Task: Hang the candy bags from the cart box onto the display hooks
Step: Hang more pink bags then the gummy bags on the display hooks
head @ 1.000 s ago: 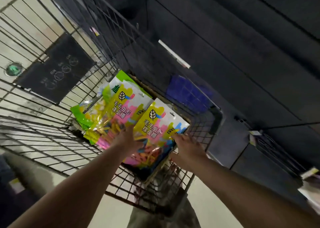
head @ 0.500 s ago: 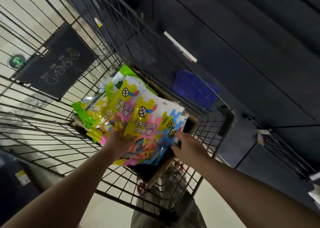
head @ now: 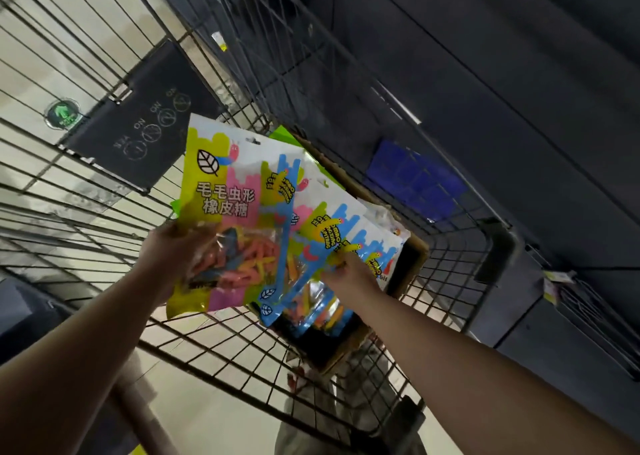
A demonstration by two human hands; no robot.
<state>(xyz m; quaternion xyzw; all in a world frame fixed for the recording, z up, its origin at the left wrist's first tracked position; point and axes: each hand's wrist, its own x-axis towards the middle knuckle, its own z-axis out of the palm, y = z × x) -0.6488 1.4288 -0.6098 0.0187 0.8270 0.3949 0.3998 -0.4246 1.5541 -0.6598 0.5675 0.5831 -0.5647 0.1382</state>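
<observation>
Left hand (head: 169, 250) grips fanned yellow-pink-blue plastic candy bags (head: 225, 212) by lower edge, above brown cardboard box (head: 417, 252) in wire cart (head: 225, 343). Right hand (head: 349, 274) pinches rear bags, steadying. Hang-holes up, likely for hooking.

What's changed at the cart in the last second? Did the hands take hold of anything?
The left hand has gripped a fanned bunch of bags and lifted it up out of the box; earlier the bags lay flat in it. The right hand, which had been touching the bunch's edge, now pinches its lower right bags. The box stays in the cart, with a green bag left inside.
</observation>
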